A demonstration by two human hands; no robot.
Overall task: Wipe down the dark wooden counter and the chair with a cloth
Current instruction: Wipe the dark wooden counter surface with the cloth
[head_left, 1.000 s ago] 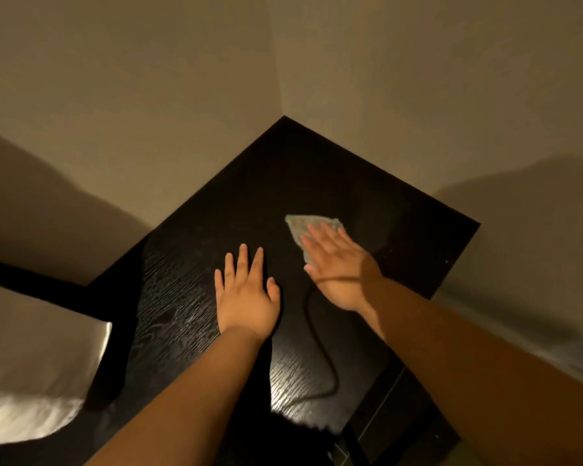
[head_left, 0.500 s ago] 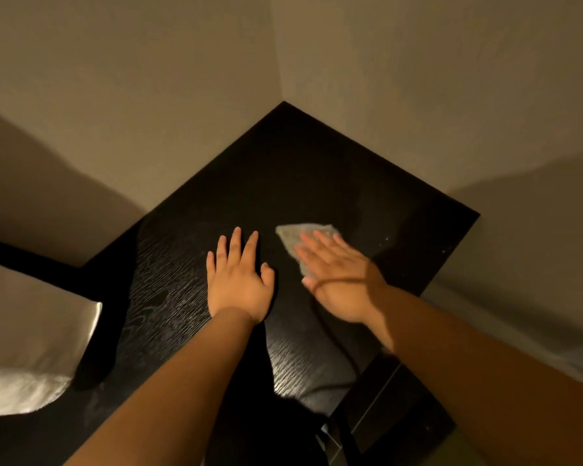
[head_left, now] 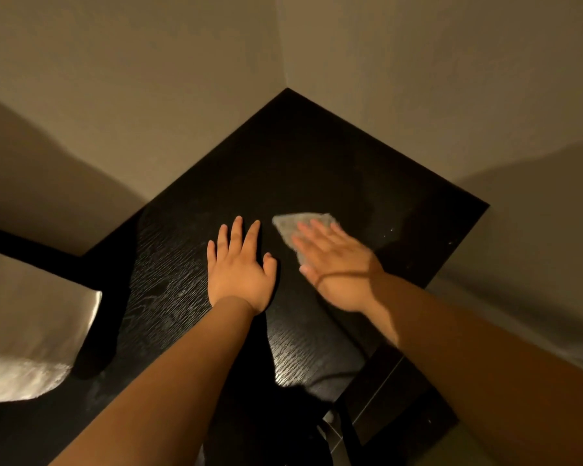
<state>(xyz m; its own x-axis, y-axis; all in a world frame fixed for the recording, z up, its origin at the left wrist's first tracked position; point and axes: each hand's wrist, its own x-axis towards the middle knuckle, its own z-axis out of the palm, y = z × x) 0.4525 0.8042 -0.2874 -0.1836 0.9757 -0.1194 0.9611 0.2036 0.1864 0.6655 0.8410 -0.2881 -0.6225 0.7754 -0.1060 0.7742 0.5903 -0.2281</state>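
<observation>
Right hand (head_left: pixel 340 274) and cloth (head_left: pixel 286 227) sit a little nearer the person than a second ago, drawn back from the far corner; over the last half second they barely shift against the left hand (head_left: pixel 238 274). Right hand lies flat on the cloth, fingers straight and slightly spread, pressing it down rather than gripping; its outline is motion-blurred. Cloth is small, grey and roughly triangular, flat on the dark wooden counter (head_left: pixel 317 156) about mid-surface, its far edge and left tip showing past the fingertips. Left hand is released, palm down on bare wood just beside the cloth, not touching it, fingers straight and fanned. Counter fits into a corner where two plain beige walls (head_left: pixel 132 79) meet. Pale smears (head_left: pixel 169 297) show on the grain left of the left hand; a few light specks (head_left: pixel 391 230) lie right of the cloth. Pale padded surface (head_left: pixel 24 331) with a dark frame (head_left: pixel 31 250) at far left; cannot tell whether it is the chair
</observation>
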